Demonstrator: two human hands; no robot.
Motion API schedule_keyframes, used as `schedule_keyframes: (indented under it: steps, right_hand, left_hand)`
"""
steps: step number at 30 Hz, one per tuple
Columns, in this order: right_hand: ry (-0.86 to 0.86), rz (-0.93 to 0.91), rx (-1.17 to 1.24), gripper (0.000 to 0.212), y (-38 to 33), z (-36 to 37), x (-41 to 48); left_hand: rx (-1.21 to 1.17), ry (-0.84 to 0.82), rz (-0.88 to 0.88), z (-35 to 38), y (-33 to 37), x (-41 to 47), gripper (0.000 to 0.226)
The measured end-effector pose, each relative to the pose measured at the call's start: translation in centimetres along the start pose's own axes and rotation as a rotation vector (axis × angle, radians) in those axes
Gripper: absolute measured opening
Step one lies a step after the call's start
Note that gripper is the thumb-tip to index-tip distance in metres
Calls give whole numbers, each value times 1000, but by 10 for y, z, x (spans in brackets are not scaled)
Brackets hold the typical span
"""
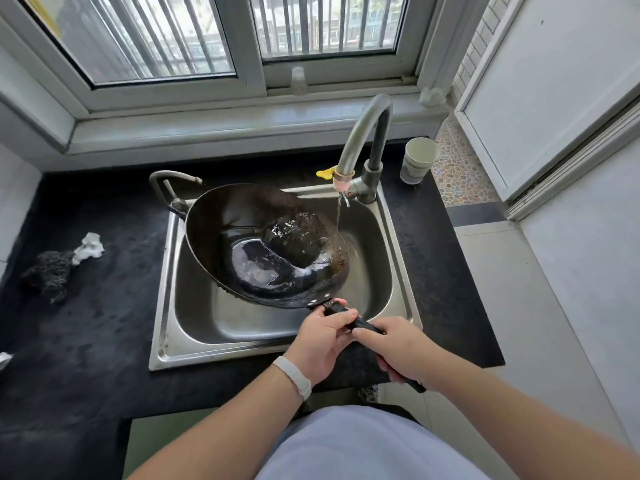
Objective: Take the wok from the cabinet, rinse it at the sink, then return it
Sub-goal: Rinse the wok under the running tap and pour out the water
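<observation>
Wok (266,244): black and round-bottomed, held tilted over the steel sink (391,271); water pools in its lower curve, toward 6 o'clock; its far rim points to 11 o'clock.
Handle (363,325): dark and straight, running from the wok's rim toward 5 o'clock, out past the sink's front edge.
Left hand (320,344): fingers curled and pressed together around the handle just below the rim; a white band (294,375) circles the wrist.
Right hand (398,348): fingers wrapped tight around the handle lower down, at 4 o'clock from the left hand; the handle's tip shows beyond the palm.
Faucet (363,133): curved steel spout at 1 o'clock from the wok; a thin stream of water (339,211) falls just beside the wok's right rim, whether touching it cannot be told.
Counter (86,341): black, surrounding the sink; a dark scouring pad (48,275) and a crumpled white tissue (88,248) lie at 9 o'clock, well apart from the sink.
Cup (419,160): pale, standing at 2 o'clock, near the faucet base.
</observation>
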State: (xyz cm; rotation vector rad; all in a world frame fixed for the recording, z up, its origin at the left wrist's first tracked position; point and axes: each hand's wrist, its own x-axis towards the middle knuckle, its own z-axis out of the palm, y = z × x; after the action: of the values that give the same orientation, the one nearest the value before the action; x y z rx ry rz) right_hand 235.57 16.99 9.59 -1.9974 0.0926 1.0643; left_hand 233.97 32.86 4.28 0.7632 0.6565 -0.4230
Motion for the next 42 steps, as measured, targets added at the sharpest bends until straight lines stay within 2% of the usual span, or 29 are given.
schedule_keyframes:
  steps: [4, 12, 17, 22, 29, 38, 42]
  right_hand:
    - [-27, 31, 49, 29, 7, 1, -6]
    - [-30, 117, 148, 36, 20, 4, -18]
    - [12, 146, 134, 44, 29, 2, -25]
    - [43, 143, 148, 39, 38, 2, -33]
    - [66, 145, 161, 33, 42, 2, -38]
    - [91, 47, -8, 42, 32, 11, -28]
    - [145, -65, -144, 32, 23, 12, -19]
  left_hand:
    - [11, -17, -33, -2, -9, -3, 17]
    - [62, -48, -110, -3, -24, -4, 14]
    - [95, -58, -163, -1, -33, 1, 26]
    - [110, -106, -187, 4, -37, 3, 28]
    - [102, -129, -187, 12, -38, -3, 18]
    - [31, -72, -144, 2, -27, -8, 21]
    - [-32, -79, -96, 1, -16, -11, 25]
